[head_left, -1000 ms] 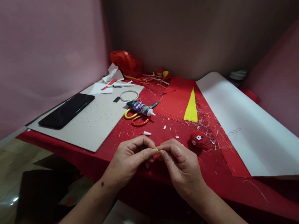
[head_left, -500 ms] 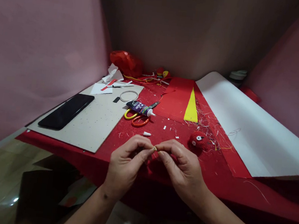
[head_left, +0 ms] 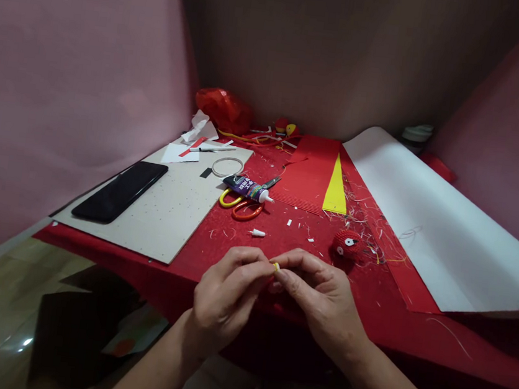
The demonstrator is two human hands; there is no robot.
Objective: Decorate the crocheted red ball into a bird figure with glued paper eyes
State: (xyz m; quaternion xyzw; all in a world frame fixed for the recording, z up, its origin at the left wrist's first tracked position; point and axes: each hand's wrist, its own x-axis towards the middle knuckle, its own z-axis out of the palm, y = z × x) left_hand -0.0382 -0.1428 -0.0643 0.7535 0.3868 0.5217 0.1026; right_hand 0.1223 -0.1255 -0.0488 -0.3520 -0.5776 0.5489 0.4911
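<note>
Between my fingertips is a tiny yellow and white piece (head_left: 276, 266), too small to make out its kind. My left hand (head_left: 232, 294) is closed with its fingertips pressed against the left side of the piece. My right hand (head_left: 322, 301) pinches it between thumb and forefinger. Both hands hover over the front edge of the red-covered table. A red crocheted ball (head_left: 346, 244) with white eyes rests beyond my right hand. Beyond my left hand lie a white nozzle cap (head_left: 258, 233), a purple glue tube (head_left: 247, 188) and scissors (head_left: 247, 210) with yellow and red handles beneath the tube.
A black phone (head_left: 120, 191) lies on a grey board (head_left: 178, 210) at left, near a clear ring (head_left: 227, 166) and a pen (head_left: 213, 148). Red corrugated sheet (head_left: 309, 172), a yellow triangle (head_left: 336, 191) and a large white sheet (head_left: 433, 233) stretch rightward. A red bag (head_left: 223, 109) sits behind.
The small piece has turned and shows more yellow and white. My left fingers have shifted, the hand rolling over the piece. The whole view has moved slightly.
</note>
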